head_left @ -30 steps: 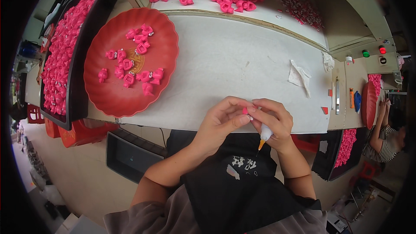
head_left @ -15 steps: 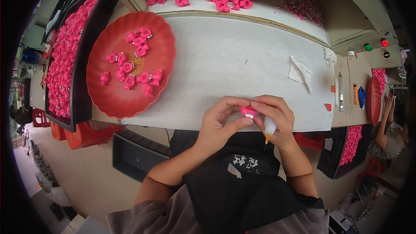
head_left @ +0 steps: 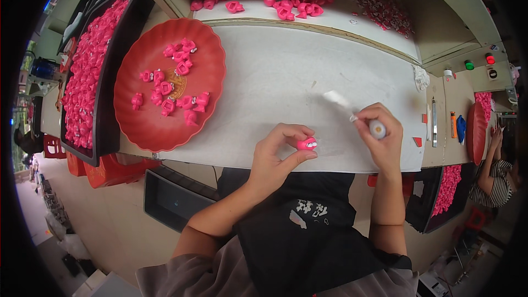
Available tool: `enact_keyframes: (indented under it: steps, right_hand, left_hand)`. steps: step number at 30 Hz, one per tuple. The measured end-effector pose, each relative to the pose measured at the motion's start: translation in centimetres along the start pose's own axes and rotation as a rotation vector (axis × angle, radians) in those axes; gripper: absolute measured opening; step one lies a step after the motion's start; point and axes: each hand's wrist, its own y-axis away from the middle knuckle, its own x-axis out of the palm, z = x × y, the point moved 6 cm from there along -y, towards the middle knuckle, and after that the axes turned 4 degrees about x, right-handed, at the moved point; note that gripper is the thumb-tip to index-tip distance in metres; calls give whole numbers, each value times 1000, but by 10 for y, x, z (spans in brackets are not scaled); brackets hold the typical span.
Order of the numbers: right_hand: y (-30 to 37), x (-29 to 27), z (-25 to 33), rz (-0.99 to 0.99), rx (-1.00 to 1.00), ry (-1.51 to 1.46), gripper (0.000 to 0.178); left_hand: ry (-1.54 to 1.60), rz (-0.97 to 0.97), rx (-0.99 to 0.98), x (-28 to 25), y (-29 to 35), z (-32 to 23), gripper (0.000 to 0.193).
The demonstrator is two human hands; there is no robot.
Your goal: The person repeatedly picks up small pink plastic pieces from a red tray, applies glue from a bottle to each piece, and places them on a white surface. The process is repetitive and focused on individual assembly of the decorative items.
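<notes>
Soft, fairly even indoor light; fisheye pic w/ blk rim.
Worktop (head_left: 258, 77) bright mid-frame, w/ faint soft shadows nr its lower edge; shelf (head_left: 445, 22) dimmer up top. Glare blown out at far L edge. Red lamp (head_left: 490, 58) & green lamp (head_left: 469, 65) glow upper R. Wht cloth (head_left: 336, 99) motion-blurred rt of ctr; straight edges bow twd rim, bkgd soft.

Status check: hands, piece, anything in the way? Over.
Left hand gripping pink figure. Right hand holding white bottle and motion-blurred white tissue. Red dish at left, apart from both hands.
</notes>
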Motion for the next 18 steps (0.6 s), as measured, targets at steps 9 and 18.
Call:
enact_keyframes:
  steps: [9, 18]
  right_hand:
    - [11, 47, 43, 284, -146, -205, 18]
    - [13, 48, 55, 292, -257, 38, 18]
  left_hand:
    - [-162, 24, 135, -5, 0, -7, 25]
    - [-176, -14, 191, -4, 4, -5, 21]
